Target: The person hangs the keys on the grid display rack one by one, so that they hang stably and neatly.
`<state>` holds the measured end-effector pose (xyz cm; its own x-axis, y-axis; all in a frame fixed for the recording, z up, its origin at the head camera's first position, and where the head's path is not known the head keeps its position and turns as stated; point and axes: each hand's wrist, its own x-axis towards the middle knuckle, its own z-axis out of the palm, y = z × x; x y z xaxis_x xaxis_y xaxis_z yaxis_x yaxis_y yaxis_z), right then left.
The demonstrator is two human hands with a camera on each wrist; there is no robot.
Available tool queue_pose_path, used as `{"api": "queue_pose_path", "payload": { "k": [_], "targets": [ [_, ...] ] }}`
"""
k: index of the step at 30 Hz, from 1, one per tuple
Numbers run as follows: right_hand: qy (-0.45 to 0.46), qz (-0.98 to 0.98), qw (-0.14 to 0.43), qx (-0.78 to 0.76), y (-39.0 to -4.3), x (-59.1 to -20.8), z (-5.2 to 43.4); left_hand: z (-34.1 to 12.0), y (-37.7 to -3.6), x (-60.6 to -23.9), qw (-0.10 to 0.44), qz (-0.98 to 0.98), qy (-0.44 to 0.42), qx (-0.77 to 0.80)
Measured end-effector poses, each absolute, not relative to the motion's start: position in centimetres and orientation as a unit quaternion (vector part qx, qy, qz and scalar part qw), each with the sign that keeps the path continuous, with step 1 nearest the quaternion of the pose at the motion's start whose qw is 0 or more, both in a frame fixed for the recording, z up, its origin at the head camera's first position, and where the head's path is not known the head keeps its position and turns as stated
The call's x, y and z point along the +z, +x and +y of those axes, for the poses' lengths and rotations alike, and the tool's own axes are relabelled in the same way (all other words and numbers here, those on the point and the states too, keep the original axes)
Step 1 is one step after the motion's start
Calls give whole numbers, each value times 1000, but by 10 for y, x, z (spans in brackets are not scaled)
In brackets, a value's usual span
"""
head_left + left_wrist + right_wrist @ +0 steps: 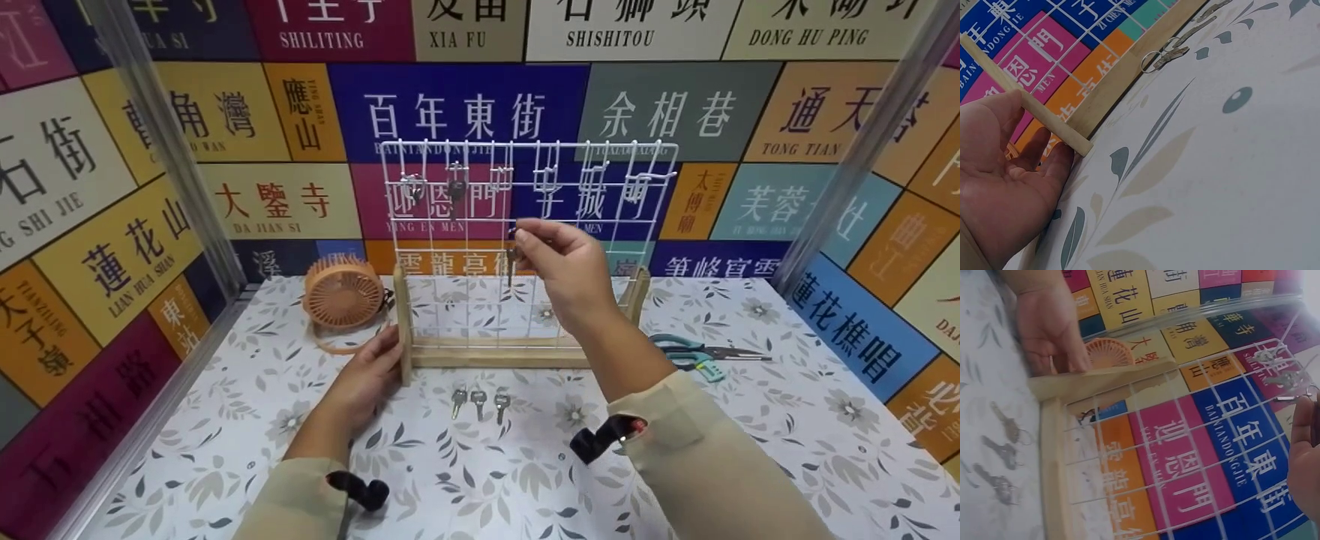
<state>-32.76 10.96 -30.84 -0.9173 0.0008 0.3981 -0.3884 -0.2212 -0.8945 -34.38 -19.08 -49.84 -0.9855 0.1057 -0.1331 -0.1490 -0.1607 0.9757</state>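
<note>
From the head camera, the right hand is raised in front of the white wire rack, its fingertips pinching a key that hangs down against the grid, about midway across the rack. The left hand lies with straight fingers against the rack's left wooden post. Three loose keys lie on the floral table just in front of the rack's base. An orange fan stands towards the far left corner; scissors lie right of the rack.

The left wrist view shows the left hand open, fingers touching the wooden foot.

In the right wrist view, the right hand sits at the right edge; its grip is out of sight here. The rack fills the frame.
</note>
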Motion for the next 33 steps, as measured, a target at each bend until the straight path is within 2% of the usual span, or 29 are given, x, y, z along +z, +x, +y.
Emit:
{"api": "queue_pose_path", "payload": {
  "k": [5,16,33],
  "targets": [
    [161,-600,148,770,-334,-284,102,-191,-343,-499,79,638,-18,766],
    [161,-586,150,780,-334,-256,90,-190,-341,-497,80,632,-19,770],
    [146,-602,171,766,-341,-250,84,-191,-344,-496,84,643,-37,760]
  ]
}}
